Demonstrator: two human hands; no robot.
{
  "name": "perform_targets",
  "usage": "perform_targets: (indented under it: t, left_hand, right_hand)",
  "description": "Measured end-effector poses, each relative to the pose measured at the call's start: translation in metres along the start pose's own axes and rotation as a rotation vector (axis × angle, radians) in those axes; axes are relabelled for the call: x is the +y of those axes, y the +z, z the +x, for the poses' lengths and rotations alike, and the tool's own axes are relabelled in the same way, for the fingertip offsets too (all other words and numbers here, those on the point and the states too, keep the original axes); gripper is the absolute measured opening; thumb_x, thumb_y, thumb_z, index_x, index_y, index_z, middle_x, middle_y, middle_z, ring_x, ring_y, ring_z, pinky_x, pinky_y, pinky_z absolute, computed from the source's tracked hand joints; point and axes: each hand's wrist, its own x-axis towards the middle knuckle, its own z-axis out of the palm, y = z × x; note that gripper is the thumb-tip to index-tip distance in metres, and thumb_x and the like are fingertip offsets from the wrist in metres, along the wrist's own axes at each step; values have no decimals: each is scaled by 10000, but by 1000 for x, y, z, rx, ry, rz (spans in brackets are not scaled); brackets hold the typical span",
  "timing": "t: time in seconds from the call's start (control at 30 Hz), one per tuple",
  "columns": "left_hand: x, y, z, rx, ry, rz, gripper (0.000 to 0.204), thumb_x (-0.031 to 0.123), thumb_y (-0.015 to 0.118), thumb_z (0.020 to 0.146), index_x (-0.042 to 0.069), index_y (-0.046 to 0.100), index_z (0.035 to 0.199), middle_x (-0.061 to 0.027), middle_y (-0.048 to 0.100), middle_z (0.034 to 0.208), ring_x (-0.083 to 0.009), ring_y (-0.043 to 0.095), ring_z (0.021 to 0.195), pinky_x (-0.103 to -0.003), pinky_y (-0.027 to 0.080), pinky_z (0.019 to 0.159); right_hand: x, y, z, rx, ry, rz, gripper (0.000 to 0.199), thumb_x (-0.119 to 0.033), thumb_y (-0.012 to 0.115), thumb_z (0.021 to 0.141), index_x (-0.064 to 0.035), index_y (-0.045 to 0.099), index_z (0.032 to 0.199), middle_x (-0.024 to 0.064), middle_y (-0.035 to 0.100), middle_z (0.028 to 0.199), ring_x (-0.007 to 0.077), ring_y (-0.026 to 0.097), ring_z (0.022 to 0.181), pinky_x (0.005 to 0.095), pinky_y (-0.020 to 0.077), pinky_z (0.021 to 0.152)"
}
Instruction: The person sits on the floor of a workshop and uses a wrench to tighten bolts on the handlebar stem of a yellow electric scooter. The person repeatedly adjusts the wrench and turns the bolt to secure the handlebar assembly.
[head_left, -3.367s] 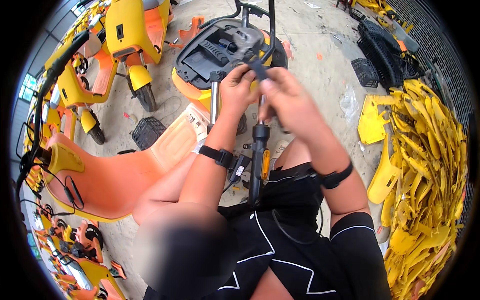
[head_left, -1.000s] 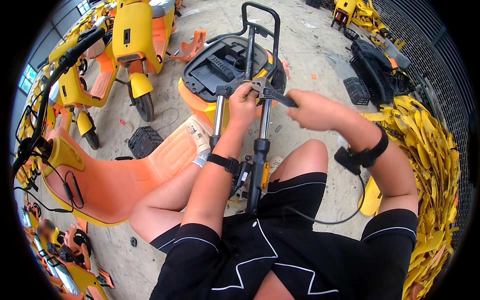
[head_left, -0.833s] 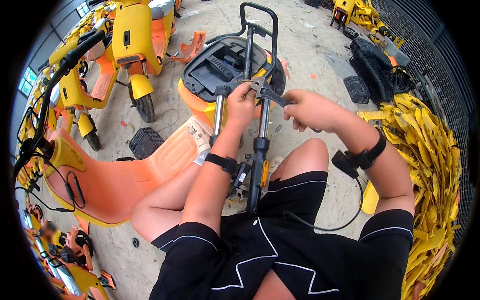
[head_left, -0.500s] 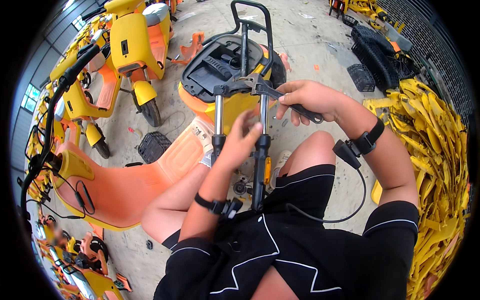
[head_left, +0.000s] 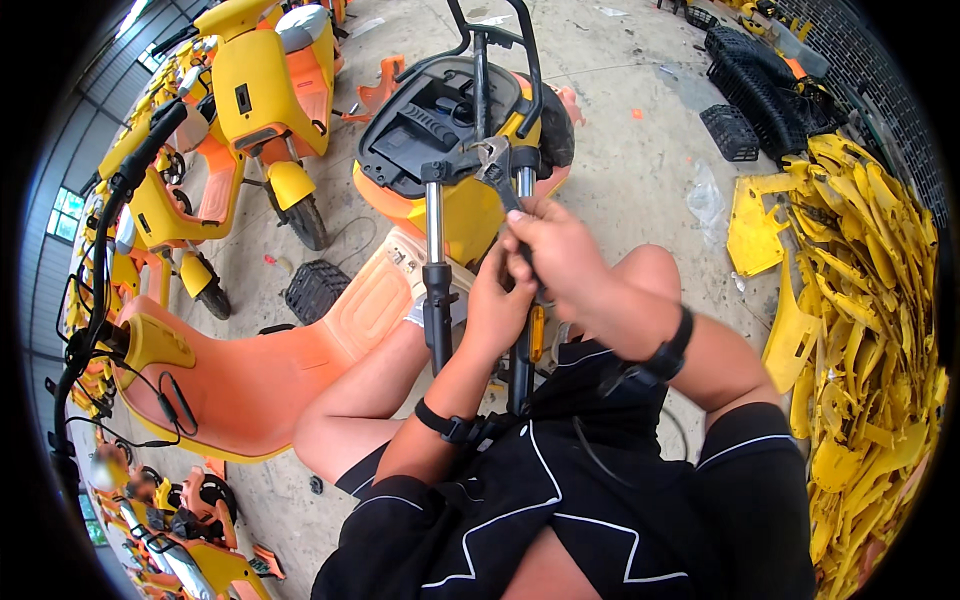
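The wrench (head_left: pixel 507 192) is held tight by the handle in the right hand (head_left: pixel 568 262); its head is seen over the fork (head_left: pixel 434 220). The left hand (head_left: pixel 499 306) is tucked close by; its grip cannot be told. Beyond, a yellow scooter body (head_left: pixel 473 232) is seen.

We see a bright scene under soft, diffuse light, with pale glare in the small paned window (head_left: pixel 66 214) at the far left. The grey concrete floor (head_left: pixel 640 165) is evenly lit, its shadows faint. Highlights streak the polished silver metal tube (head_left: pixel 434 225); dark gaps deepen the heaped yellow plastic panels (head_left: pixel 865 390). Our bare right hand (head_left: pixel 565 255) looks slightly soft. Fisheye distortion bends the edges into black corners.
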Motion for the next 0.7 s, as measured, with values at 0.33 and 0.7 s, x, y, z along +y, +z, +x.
perform_targets:
  t: [0.33,0.7]
  left_hand:
    - [-2,-15,22,-10,-4,-127,470,98,543,1035,-12,432,1479,-107,599,1279,-153,609,1150,-282,506,968]
    - [-20,-56,80,-246,-190,-900,406,125,477,1069,13,467,1460,-85,608,1270,-138,635,1111,-257,527,928]
  right_hand:
    - [74,72,25,192,-314,217,256,-176,448,1085,27,441,1240,65,547,791,89,467,446,247,364,373]
    - [16,41,3,-59,-186,111,316,-115,487,1052,69,366,1278,151,654,964,161,630,670,313,539,654]
